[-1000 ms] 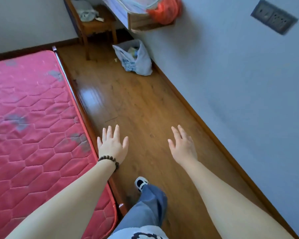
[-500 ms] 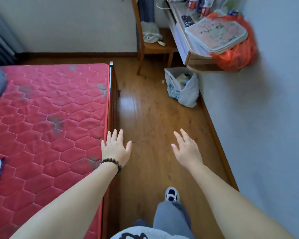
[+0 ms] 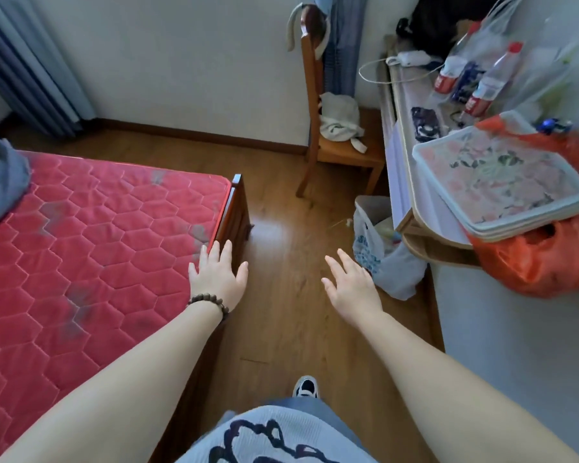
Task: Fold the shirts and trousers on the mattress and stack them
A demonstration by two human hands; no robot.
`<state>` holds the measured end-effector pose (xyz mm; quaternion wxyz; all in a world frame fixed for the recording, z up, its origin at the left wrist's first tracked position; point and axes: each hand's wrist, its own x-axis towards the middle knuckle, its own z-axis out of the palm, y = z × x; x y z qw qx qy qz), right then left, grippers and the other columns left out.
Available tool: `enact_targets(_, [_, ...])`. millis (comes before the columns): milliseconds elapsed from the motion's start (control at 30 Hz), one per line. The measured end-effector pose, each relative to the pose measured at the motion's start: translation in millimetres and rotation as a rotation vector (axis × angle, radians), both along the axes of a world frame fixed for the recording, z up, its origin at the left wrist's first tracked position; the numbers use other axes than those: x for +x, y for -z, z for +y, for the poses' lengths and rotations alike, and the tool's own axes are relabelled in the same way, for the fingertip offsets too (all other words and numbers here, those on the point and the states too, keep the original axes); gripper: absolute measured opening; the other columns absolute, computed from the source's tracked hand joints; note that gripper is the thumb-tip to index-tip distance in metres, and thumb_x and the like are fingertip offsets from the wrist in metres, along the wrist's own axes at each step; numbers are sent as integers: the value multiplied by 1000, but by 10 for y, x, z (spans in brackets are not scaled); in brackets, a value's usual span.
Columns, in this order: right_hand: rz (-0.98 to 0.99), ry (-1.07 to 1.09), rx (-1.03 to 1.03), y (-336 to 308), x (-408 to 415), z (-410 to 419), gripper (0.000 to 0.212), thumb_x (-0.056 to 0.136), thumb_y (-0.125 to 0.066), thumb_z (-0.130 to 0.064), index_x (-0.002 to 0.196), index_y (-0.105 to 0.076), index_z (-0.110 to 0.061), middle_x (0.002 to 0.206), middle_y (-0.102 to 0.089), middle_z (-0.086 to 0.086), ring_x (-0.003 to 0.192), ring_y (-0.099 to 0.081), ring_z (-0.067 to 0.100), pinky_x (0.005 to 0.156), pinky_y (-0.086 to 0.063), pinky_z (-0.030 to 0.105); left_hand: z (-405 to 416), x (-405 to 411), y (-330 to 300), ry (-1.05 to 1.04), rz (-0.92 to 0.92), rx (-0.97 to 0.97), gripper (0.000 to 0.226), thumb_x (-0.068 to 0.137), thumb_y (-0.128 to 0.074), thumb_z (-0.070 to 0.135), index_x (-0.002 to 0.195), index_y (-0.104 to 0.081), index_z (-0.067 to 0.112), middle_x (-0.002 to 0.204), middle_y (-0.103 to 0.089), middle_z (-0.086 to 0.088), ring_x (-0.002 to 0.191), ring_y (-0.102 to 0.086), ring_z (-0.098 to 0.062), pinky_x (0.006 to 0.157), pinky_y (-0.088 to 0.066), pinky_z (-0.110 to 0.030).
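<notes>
Both hands are empty with fingers spread: the left hand [image 3: 218, 279] hovers over the red mattress [image 3: 91, 235] edge, the right hand [image 3: 351, 286] over the wooden floor [image 3: 288, 312]. At nine o'clock, a crumpled blue-grey garment [image 3: 0, 182] lies unfolded on the mattress. No stack shows, so folding seems not yet begun.

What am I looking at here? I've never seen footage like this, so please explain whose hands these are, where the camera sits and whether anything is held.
There is no machine: a person wears a camera on the head, looking forward and down. The left hand, with a bead bracelet, and the right hand are open and hold nothing. A red mattress lies at left, with a blue-grey garment at its far edge. A wooden chair and a cluttered desk stand at right.
</notes>
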<state>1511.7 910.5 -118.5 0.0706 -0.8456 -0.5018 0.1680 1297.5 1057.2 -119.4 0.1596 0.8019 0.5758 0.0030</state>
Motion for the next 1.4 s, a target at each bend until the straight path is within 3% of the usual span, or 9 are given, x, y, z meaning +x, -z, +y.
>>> enact_targets(367, [15, -111, -48, 63, 1285, 2097, 54, 99, -31, -52, 149, -27, -32, 161, -15, -2, 146, -21, 22, 117, -18, 41, 1792, 1110, 2, -139, 11, -14, 64, 97, -30, 52, 153, -14, 26, 160, -15, -3, 148, -5, -23, 118, -10, -50])
enact_targets(533, [-16, -183, -28, 176, 1777, 3537, 53, 99, -33, -50, 148, -30, -30, 160, -18, -1, 145, -23, 22, 118, -16, 42, 3194, 1457, 173, -195, 6, 3, 64, 96, -30, 52, 153, -14, 26, 160, -15, -3, 148, -5, -23, 118, -10, -51])
enact_targets(700, [-44, -197, -34, 48, 2135, 5165, 52, 98, -38, -51, 146, -34, -32, 159, -22, -4, 144, -27, 20, 118, -25, 41, 4623, 1720, 112, -297, -7, -8, 65, 96, -30, 51, 152, -14, 25, 160, -16, -4, 148, -6, -23, 117, -12, -52])
enact_targets(1033, [-32, -482, -14, -157, 2071, 7764, 51, 99, -39, -46, 147, -36, -27, 158, -24, 0, 144, -26, 20, 118, -24, 41, 6425, 1598, -23, -562, -19, -24, 65, 95, -33, 51, 152, -16, 25, 159, -18, -3, 148, -7, -22, 117, -13, -51])
enact_targets(1400, [-37, -952, -26, 53, 1428, 10625, 51, 100, -36, -45, 147, -34, -27, 159, -19, 0, 144, -24, 20, 118, -20, 40, 7924, 1076, 251, -1079, -36, -45, 65, 96, -35, 51, 152, -18, 25, 160, -18, -3, 148, -9, -23, 117, -13, -51])
